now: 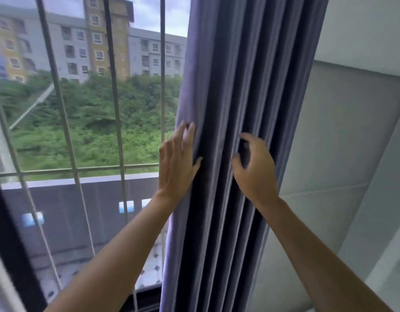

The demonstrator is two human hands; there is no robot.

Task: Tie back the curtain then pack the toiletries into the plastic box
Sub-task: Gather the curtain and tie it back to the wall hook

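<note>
Head view: the curtain (239,109) hangs gathered in pleats right of the window bars (113,86). My left hand (176,161) lies flat-fingered on its outer edge; my right hand (255,165), loosely curled, holds nothing. Fabric looks soft, heavy, likely slippery; I would encircle the whole bunch at hand height.

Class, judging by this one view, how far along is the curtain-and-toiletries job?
Done: the curtain hangs bunched in folds beside the window bars. In hand: the left hand lies flat on its edge; the right hand curls at the folds. No tie is visible. Left: tying back and all the packing; toiletries and box are out of view.
</note>
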